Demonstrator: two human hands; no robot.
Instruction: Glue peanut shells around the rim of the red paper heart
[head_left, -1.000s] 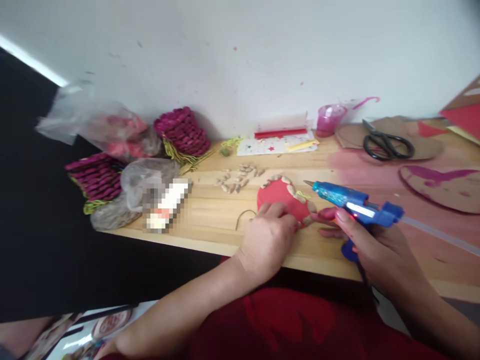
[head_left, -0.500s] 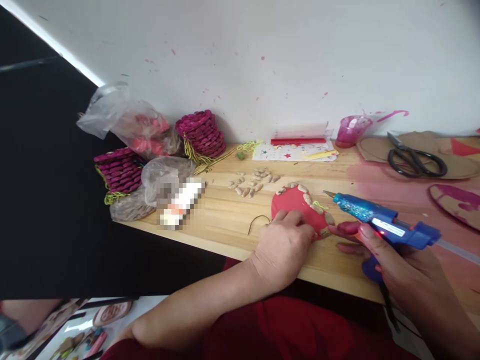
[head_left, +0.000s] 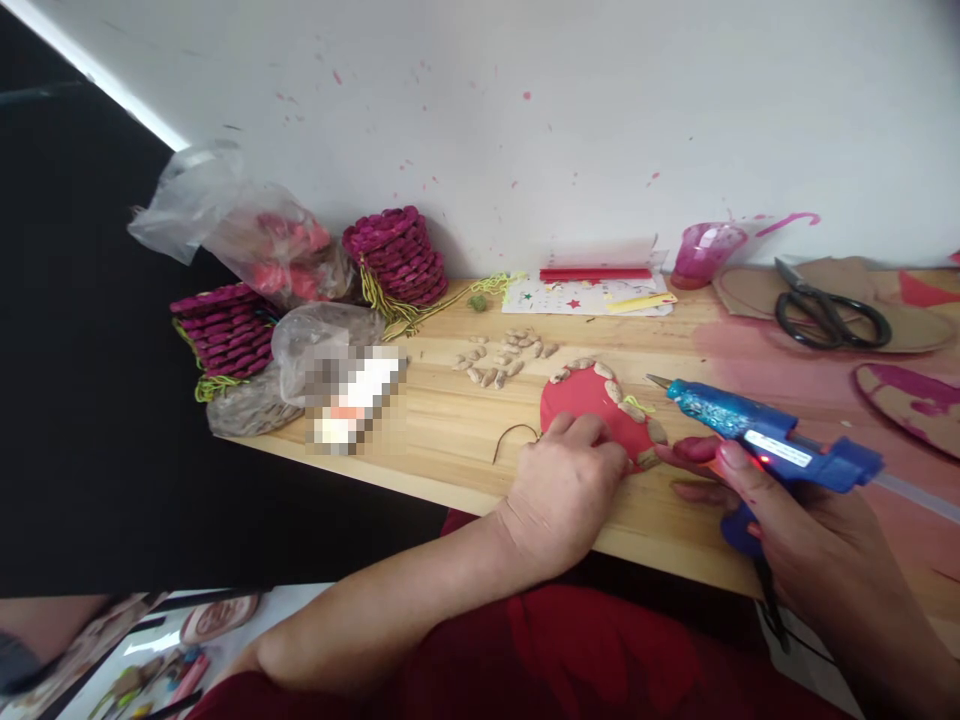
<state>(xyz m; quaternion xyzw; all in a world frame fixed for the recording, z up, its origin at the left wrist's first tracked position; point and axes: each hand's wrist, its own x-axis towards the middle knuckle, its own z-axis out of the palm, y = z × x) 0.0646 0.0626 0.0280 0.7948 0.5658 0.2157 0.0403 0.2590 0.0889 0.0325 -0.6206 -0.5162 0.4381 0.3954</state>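
Observation:
A red disc [head_left: 581, 400] lies on the wooden table, with peanuts [head_left: 614, 390] along its far and right rim. My left hand [head_left: 566, 490] rests over the disc's near edge, fingers curled and pressed down; whatever is beneath the fingertips is hidden. In my right hand [head_left: 806, 535] is a blue hot glue gun [head_left: 739, 415], its nozzle pointing left above the table and a small red light glowing. Fingertips of the right hand reach the disc's right edge. Behind the disc is a loose group of peanuts [head_left: 510, 350]. A dark curved strand [head_left: 514, 428] extends left from the disc.
Purple woven baskets [head_left: 397, 255], plastic bags [head_left: 289, 240] and a blurred-out bright object [head_left: 356, 405] occupy the left side. Along the wall are a sticker sheet [head_left: 551, 298] and a pink-stained cup [head_left: 706, 255]. Black scissors [head_left: 829, 315] rest on brown cutouts [head_left: 900, 300] at right.
The whole view has shifted slightly. Both hands, the glue gun and the disc keep nearly the same positions relative to each other.

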